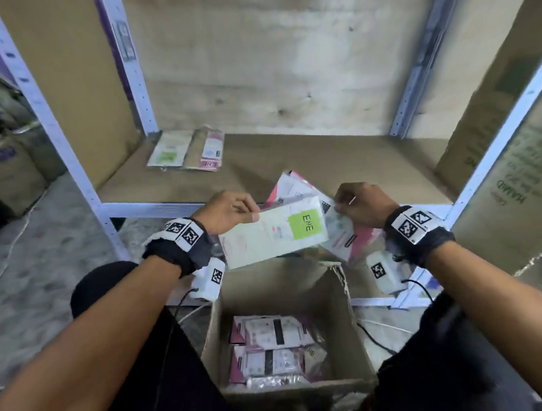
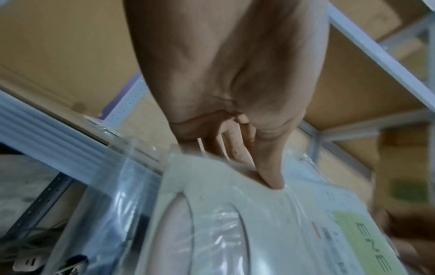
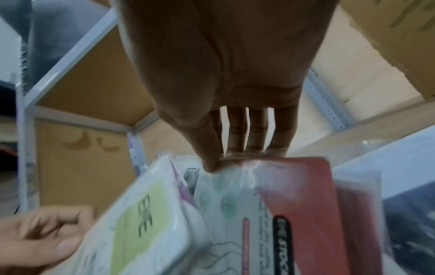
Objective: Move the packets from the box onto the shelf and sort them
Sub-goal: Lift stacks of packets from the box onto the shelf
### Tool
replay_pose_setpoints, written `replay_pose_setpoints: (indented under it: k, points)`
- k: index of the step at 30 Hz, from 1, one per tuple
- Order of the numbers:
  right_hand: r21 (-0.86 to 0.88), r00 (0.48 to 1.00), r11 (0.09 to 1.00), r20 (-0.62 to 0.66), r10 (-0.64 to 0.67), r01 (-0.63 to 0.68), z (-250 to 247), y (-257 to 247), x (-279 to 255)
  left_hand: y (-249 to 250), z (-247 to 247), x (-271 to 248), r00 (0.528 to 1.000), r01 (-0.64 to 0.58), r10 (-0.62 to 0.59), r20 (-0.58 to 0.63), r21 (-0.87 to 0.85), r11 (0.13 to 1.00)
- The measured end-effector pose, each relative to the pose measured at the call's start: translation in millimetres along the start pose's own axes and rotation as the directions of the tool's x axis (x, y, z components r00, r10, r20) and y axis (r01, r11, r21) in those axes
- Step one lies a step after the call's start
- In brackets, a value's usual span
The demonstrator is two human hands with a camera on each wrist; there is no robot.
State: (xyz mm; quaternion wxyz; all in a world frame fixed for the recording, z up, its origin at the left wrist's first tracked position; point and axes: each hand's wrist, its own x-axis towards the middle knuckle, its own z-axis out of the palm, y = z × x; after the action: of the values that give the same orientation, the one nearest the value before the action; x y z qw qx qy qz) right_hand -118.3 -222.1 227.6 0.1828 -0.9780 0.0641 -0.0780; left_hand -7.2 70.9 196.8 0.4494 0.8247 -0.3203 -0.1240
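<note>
My left hand (image 1: 231, 208) pinches the end of a white packet with a green label (image 1: 274, 232), held above the open cardboard box (image 1: 286, 300); the thumb shows on it in the left wrist view (image 2: 270, 173). My right hand (image 1: 359, 205) grips a fanned stack of pink and white packets (image 1: 352, 241), thumb on top of the stack (image 3: 212, 163). The green-label packet (image 3: 146, 223) overlaps that stack. More pink packets (image 1: 273, 349) lie in the box bottom. Two packets, a green one (image 1: 169, 149) and a pink one (image 1: 208, 152), lie at the shelf's back left.
The shelf board (image 1: 324, 156) is brown, framed by white metal uprights (image 1: 67, 149). A large cardboard carton (image 1: 511, 172) leans at the right. Cables (image 1: 384, 329) run on the floor beside the box. My knees flank the box.
</note>
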Motion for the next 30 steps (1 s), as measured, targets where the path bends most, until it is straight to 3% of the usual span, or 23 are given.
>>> replay_pose_setpoints:
  k: [5, 9, 12, 16, 22, 27, 30]
  points:
    - [0.276, 0.999, 0.96, 0.016, 0.033, -0.036, -22.6, -0.5, 29.2, 5.7, -44.3, 19.6, 0.969, 0.037, -0.099, -0.224, -0.264, 0.964]
    - [0.668, 0.991, 0.732, 0.08, 0.11, -0.135, -15.1, -19.8, 55.1, -5.3, -66.1, 50.6, 0.878, 0.002, -0.252, -0.408, -0.521, 0.854]
    - [0.797, 0.98, 0.571, 0.148, 0.131, -0.196, -3.3, -40.6, 82.8, -19.0, -84.0, 75.8, 0.785, -0.014, -0.384, -0.486, -0.634, 0.773]
    - [0.854, 0.967, 0.453, 0.219, 0.132, -0.256, 19.5, -70.9, 126.4, -41.5, -111.5, 106.6, 0.699, 0.053, -0.527, -0.483, -0.7, 0.712]
    - [0.879, 0.937, 0.326, 0.319, 0.141, -0.348, 57.0, -112.2, 208.0, -85.0, -162.7, 140.5, 0.671, 0.154, -0.649, -0.359, -0.789, 0.595]
    - [0.869, 0.911, 0.273, 0.391, 0.13, -0.412, 83.5, -142.8, 270.1, -127.6, -206.1, 169.8, 0.645, 0.303, -0.697, -0.313, -0.732, 0.61]
    - [0.857, 0.896, 0.26, 0.424, 0.132, -0.444, 101.8, -157.8, 307.2, -157.2, -229.4, 188.3, 0.604, 0.352, -0.711, -0.361, -0.68, 0.643]
